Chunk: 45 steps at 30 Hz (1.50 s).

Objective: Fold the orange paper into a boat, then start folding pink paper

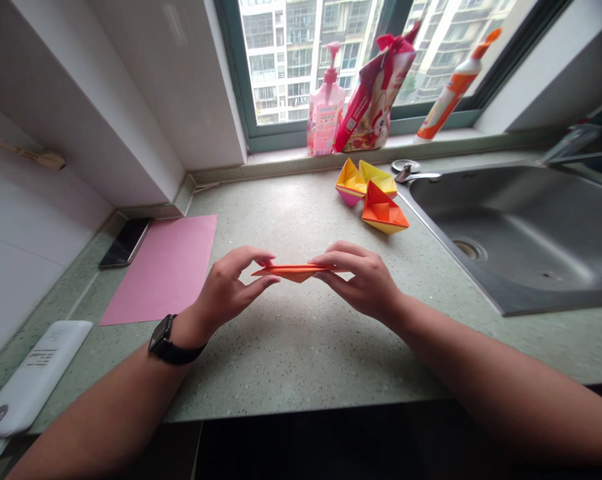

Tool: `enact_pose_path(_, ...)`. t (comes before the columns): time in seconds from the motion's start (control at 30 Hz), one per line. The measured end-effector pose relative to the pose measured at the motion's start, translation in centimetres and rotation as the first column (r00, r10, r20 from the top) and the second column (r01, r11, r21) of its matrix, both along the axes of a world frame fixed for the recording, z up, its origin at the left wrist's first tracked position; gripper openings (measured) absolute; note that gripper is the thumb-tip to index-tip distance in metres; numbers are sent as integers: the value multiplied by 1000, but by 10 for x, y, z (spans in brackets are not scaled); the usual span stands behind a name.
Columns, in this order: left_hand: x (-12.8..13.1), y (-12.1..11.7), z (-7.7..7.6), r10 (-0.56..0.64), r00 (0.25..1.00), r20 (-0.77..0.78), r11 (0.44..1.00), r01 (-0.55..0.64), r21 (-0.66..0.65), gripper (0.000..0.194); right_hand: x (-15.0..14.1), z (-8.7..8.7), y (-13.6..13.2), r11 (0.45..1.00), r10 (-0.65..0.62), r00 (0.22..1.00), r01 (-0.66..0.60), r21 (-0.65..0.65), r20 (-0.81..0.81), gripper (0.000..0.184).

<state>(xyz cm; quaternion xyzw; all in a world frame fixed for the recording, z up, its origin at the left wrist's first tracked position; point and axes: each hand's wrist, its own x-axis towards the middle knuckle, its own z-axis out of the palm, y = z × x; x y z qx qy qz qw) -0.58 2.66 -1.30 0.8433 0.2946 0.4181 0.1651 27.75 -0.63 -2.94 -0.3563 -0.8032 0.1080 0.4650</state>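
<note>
An orange folded paper piece (294,272), long and narrow with a point hanging at its lower middle, is held level above the counter. My left hand (231,283) pinches its left end between thumb and fingers; a black watch (169,340) is on that wrist. At the right end, my right hand (358,275) grips the paper the same way, fingers on top and thumb below. Beyond the hands stand folded paper boats: an orange one (383,212), a yellow-orange and pink one (351,181) and a yellow one (378,177).
Pink paper (163,270) lies at left, touching a phone (125,243). A white power bank (38,373) rests near the front-left edge. A steel sink (521,233) is at right. On the sill stand a pump bottle (325,110), a red bag (378,97) and an orange-white bottle (451,93).
</note>
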Motion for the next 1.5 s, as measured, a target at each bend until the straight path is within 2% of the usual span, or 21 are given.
enact_pose_path(0.13,1,0,1,-65,998,2,997,65,-42,10,1,0,1,999,18,1000,-18,33,5,10)
enact_pose_path(0.33,4,-4,2,-5,1000,27,997,7,-75,9,1,0,0,1000,4,1000,-4,14,21,10)
enact_pose_path(0.5,4,-4,2,-9,999,51,996,14,-88,13,2,1,-1,998,29,999,-30,-51,-13,15)
enact_pose_path(0.73,2,-2,4,-50,997,62,979,61,-196,11,4,2,2,1000,0,1000,1,24,-29,12)
enact_pose_path(0.97,4,-3,5,-45,996,75,991,54,-121,9,4,0,2,997,-14,999,17,75,-37,10)
enact_pose_path(1.07,5,-5,2,-74,997,35,996,75,-46,21,1,0,0,991,15,1000,-14,134,-2,9)
enact_pose_path(1.17,7,-8,-2,-88,996,0,995,88,44,15,-2,-2,-2,985,42,998,-48,167,39,10)
enact_pose_path(1.37,9,-14,-4,-45,999,-18,989,47,139,8,-1,-2,0,991,24,1000,-25,133,8,19)
enact_pose_path(1.5,7,-13,-4,-28,999,-24,984,32,173,7,0,0,1,994,34,999,-30,102,-35,12)
